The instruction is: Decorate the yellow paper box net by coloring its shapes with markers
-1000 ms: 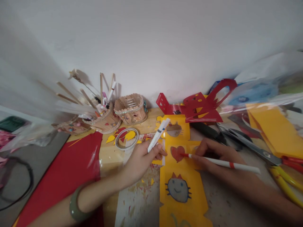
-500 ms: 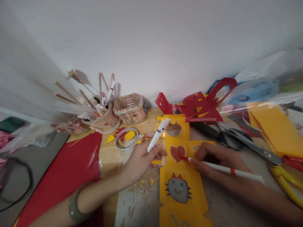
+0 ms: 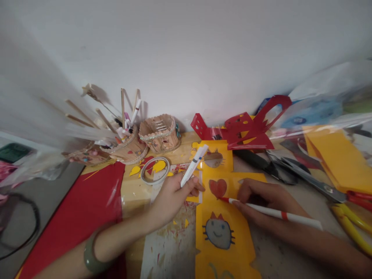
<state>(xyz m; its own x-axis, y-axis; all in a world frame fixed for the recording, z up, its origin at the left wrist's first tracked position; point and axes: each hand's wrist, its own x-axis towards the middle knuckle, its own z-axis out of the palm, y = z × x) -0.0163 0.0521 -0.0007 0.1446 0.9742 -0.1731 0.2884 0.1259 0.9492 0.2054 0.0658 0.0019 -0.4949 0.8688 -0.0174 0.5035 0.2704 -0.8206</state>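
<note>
Head view: the right hand [image 3: 261, 197] is closed in a pinch grip around a red-tipped marker [image 3: 298, 219], with the thumb and fingers near the tip and the white barrel extending back over the hand. The tip is positioned at the lower point of a red heart [image 3: 217, 188] on the yellow cardstock [image 3: 243, 228]; whether it makes contact cannot be confirmed. The left hand [image 3: 173, 199] is partly closed, with one or two white-barrelled markers [image 3: 192, 168] (exact count unclear) standing at a slant between thumb and fingers; its fingertips are at the left edge of the cardstock, beside the heart. A green bangle [image 3: 92, 257] encircles the left wrist. The cardstock lies in front of the person, between the hands, and carries a blue-outlined cat face [image 3: 218, 234] below the heart. A tape roll [image 3: 147, 180] lies beyond the left hand, near a decorated craft-stick basket [image 3: 161, 143]. A red paper cutout [image 3: 258, 142] is located behind the cardstock. Red-handled scissors [image 3: 329, 190] lie beyond the right hand, near a folded yellow card [image 3: 337, 159].
</note>
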